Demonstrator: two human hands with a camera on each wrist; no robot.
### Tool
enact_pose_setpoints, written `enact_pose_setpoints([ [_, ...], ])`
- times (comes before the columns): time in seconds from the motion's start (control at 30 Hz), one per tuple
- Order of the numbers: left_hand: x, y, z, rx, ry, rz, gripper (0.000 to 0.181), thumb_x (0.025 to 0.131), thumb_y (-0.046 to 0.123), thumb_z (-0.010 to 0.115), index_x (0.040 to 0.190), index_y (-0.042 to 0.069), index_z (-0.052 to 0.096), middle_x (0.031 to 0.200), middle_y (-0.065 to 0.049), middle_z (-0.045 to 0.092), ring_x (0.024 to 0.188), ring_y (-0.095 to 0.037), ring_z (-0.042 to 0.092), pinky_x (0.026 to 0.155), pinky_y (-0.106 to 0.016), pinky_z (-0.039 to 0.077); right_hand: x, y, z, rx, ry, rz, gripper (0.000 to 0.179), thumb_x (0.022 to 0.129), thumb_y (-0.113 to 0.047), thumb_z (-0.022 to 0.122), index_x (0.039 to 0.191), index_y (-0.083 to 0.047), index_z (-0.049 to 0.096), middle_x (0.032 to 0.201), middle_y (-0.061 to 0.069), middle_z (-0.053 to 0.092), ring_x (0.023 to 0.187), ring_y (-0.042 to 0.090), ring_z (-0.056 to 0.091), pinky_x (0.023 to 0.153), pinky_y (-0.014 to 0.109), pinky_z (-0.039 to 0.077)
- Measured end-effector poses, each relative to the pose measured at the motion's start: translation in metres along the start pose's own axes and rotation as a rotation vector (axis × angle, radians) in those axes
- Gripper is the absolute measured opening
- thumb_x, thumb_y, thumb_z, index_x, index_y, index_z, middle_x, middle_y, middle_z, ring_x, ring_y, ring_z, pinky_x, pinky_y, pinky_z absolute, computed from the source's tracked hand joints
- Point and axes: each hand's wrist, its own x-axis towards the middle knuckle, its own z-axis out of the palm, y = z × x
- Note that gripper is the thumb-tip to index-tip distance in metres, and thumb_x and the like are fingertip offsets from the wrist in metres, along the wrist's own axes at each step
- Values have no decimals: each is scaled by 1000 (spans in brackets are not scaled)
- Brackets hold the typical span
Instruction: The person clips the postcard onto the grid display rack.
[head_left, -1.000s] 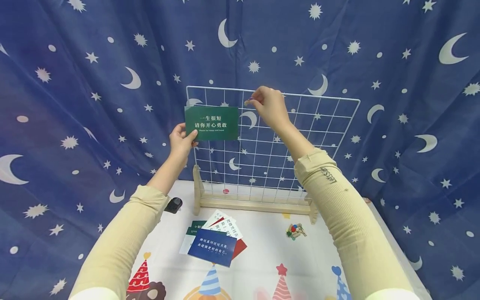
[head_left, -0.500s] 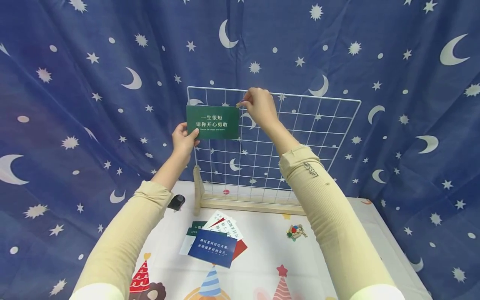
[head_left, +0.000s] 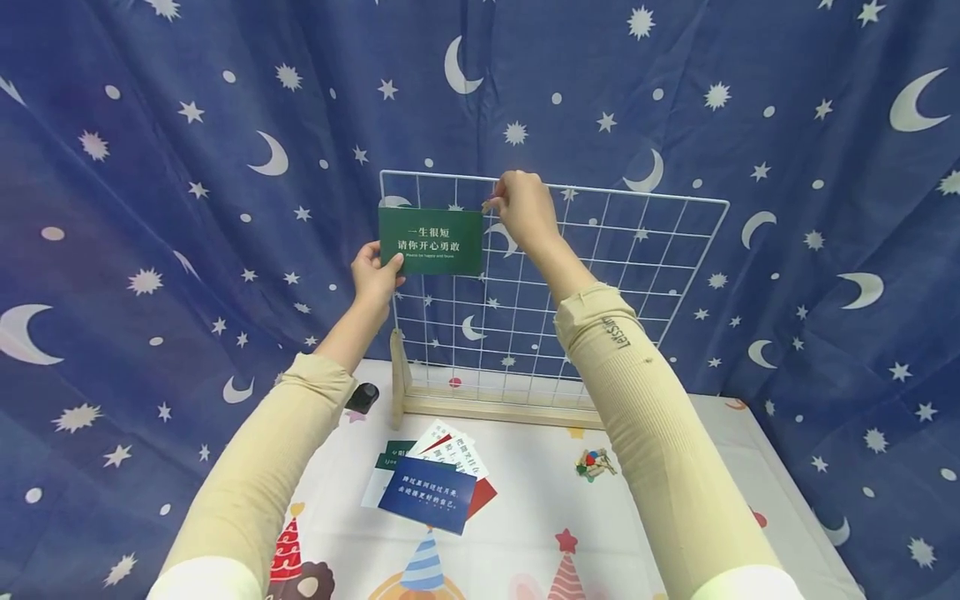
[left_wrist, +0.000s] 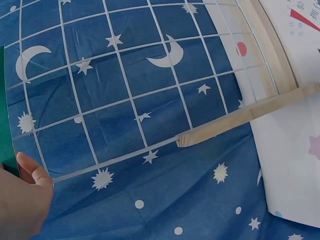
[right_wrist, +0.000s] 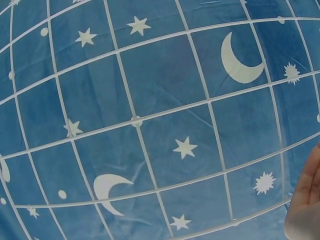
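Note:
A green card (head_left: 431, 242) with white lettering is held upright against the upper left of a white wire grid (head_left: 558, 283). My left hand (head_left: 375, 271) grips its lower left corner, thumb on the front; the left wrist view shows only a strip of the card beside the thumb. At the card's upper right corner, my right hand (head_left: 527, 208) pinches a small wooden clothespin (head_left: 486, 206). Whether its jaws are on the card and wire is too small to tell. The right wrist view catches only part of that hand (right_wrist: 305, 200), without the clothespin.
The grid stands on a wooden base (head_left: 495, 410). In front lie a fanned pile of cards (head_left: 427, 493) and several small wooden clothespins (head_left: 595, 464) with coloured decorations. A black object (head_left: 363, 397) sits left of the base. A blue curtain (head_left: 225, 167) hangs behind.
My right hand has moved left with the clothespin to the card's upper right corner. The left hand keeps hold of the card, shifting it only slightly.

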Motion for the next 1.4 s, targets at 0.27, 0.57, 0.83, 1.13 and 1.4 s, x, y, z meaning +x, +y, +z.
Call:
enact_pose_setpoints([
  [0.27, 2, -3, 6, 5, 1, 27, 34, 94, 7, 54, 127, 4, 47, 91, 6, 57, 76, -4, 57, 73, -19, 53, -1, -1, 2, 1, -30, 12, 14, 90, -8, 60, 93, 5, 67, 93, 17, 70, 77, 26, 64, 68, 32, 52],
  [0.57, 4, -3, 4, -26, 37, 21, 37, 94, 7, 55, 129, 5, 44, 93, 6, 52, 76, -4, 55, 78, -23, 56, 1, -5, 9, -45, -55, 13, 16, 91, -10, 60, 95, 3, 69, 100, 14, 71, 78, 24, 63, 69, 32, 52],
  [0.83, 4, -3, 11, -26, 87, 23, 37, 93, 8, 56, 128, 3, 45, 88, 5, 48, 74, -5, 54, 62, -12, 52, 3, -5, 11, -46, -51, 43, 17, 90, -14, 62, 95, 0, 70, 100, 12, 72, 80, 25, 65, 72, 34, 53],
  [1.13, 2, -4, 19, 60, 173, 28, 35, 94, 13, 56, 128, 7, 48, 82, 5, 44, 67, -7, 53, 75, -26, 56, 1, -1, 17, -145, 19, 0, 17, 91, -18, 61, 95, -4, 70, 100, 10, 72, 87, 27, 67, 76, 38, 55],
  [1.4, 4, -7, 25, 76, 276, 92, 30, 91, 6, 59, 120, 11, 52, 90, -6, 52, 84, -21, 58, 76, -26, 54, 0, 2, 14, -370, -22, -162, 22, 93, -18, 55, 106, -9, 70, 104, 8, 72, 82, 25, 70, 66, 35, 57],
])
